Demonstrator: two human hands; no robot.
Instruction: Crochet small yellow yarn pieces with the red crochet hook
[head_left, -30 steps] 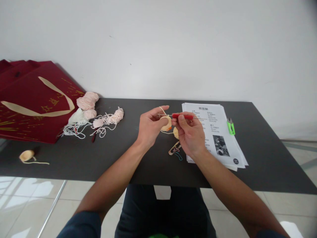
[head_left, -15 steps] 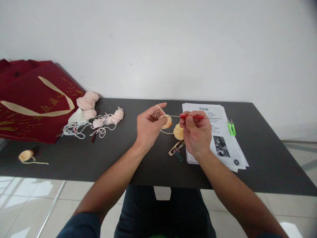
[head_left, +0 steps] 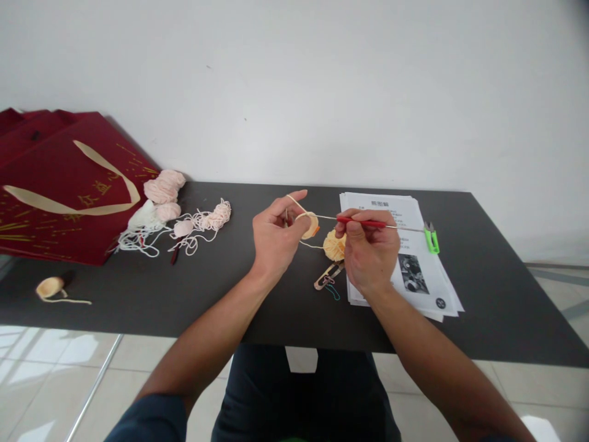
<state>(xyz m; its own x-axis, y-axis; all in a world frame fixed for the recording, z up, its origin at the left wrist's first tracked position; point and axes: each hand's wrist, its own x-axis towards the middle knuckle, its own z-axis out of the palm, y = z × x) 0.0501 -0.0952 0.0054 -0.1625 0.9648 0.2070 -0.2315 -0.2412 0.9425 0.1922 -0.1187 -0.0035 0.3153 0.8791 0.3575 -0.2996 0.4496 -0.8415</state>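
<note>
My left hand [head_left: 275, 236] pinches a small round cream crochet piece [head_left: 309, 224] above the dark table [head_left: 257, 288], with yarn looped over its raised forefinger. My right hand [head_left: 370, 252] grips a red-handled crochet hook [head_left: 363, 222] whose metal shaft points left to the piece. A small ball of cream yarn [head_left: 333, 245] lies on the table between the two hands, just left of my right hand.
A stack of printed sheets [head_left: 405, 252] lies under my right hand, with green snips [head_left: 431, 237] at its right edge. Metal clips [head_left: 326, 279] lie near the yarn ball. Pink and white yarn bundles [head_left: 170, 215] and a red gift bag [head_left: 59, 184] sit at left; a cream crochet piece [head_left: 50, 287] lies near the left front edge.
My right hand has drawn the hook to the right, away from my left hand. This uncovers the yarn ball between the hands. My left hand has stayed nearly still.
</note>
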